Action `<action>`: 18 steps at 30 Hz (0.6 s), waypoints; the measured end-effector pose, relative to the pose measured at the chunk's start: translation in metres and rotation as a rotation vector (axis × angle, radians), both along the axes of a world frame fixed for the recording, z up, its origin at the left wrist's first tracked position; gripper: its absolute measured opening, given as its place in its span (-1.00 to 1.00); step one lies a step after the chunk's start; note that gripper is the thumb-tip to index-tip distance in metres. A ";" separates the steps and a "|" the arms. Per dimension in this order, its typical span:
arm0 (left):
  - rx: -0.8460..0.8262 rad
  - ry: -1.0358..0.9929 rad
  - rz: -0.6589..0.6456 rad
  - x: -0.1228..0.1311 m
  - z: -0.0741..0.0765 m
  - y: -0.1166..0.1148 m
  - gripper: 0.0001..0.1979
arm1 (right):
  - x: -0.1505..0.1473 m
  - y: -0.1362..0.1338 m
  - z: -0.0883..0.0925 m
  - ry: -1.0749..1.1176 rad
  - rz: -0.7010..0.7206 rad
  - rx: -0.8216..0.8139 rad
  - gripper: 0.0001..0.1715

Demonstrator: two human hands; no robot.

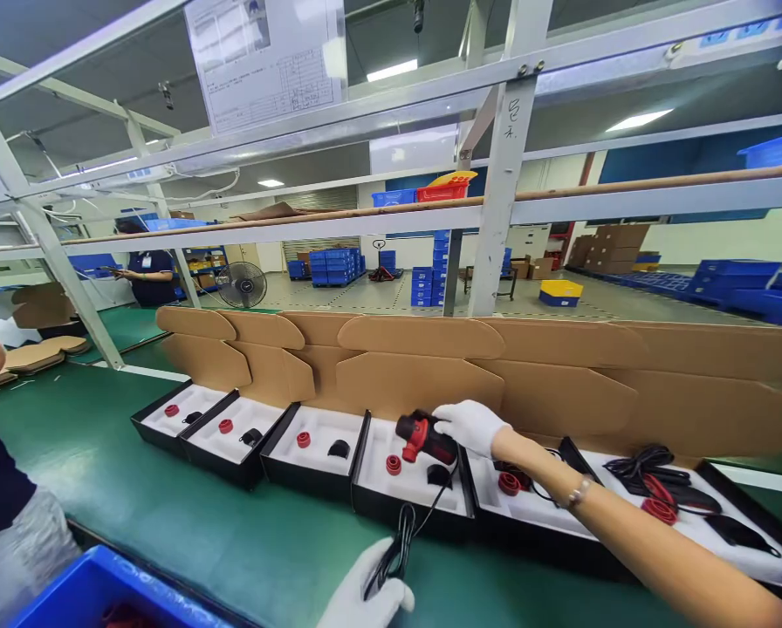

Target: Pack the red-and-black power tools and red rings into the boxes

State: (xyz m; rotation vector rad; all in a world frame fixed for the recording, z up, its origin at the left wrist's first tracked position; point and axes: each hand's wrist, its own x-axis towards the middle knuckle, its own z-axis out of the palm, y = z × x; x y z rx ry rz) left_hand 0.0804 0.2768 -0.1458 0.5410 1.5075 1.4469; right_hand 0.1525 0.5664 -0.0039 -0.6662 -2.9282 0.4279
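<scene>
My right hand (pixel 473 425), in a white glove, grips a red and black power tool (pixel 427 439) above an open box (pixel 404 510) with a white foam insert. Under the tool, a red ring-shaped part (pixel 394 465) and a black curved part (pixel 439 475) sit in the foam. Nearer to me, my gloved left hand (pixel 368 589) is closed round a bundled black cable (pixel 401 545), which runs up to the tool. Right of it, another box holds a red part (pixel 510 483), partly hidden by my forearm. The rightmost box contains a coiled black cable (pixel 649 467) and a tool.
Three more open boxes (pixel 309 440) with red and black parts stand to the left on the green table (pixel 188 515). Their raised cardboard lids (pixel 417 379) form a wall behind. A blue bin (pixel 122 593) is at lower left, beside a person's arm. Metal rails (pixel 496 201) cross above.
</scene>
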 end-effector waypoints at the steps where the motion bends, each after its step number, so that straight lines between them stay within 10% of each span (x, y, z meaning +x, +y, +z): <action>1: -0.036 0.074 0.037 -0.003 0.011 0.004 -0.36 | -0.010 0.003 -0.003 -0.032 0.012 0.003 -0.68; 9: 0.030 0.414 -0.020 -0.026 0.089 0.032 -0.79 | -0.040 -0.006 -0.017 -0.045 -0.003 0.005 -0.63; 18: 0.113 0.882 -0.140 -0.064 0.172 0.078 -0.73 | -0.012 -0.004 0.008 0.090 0.003 -0.096 -0.59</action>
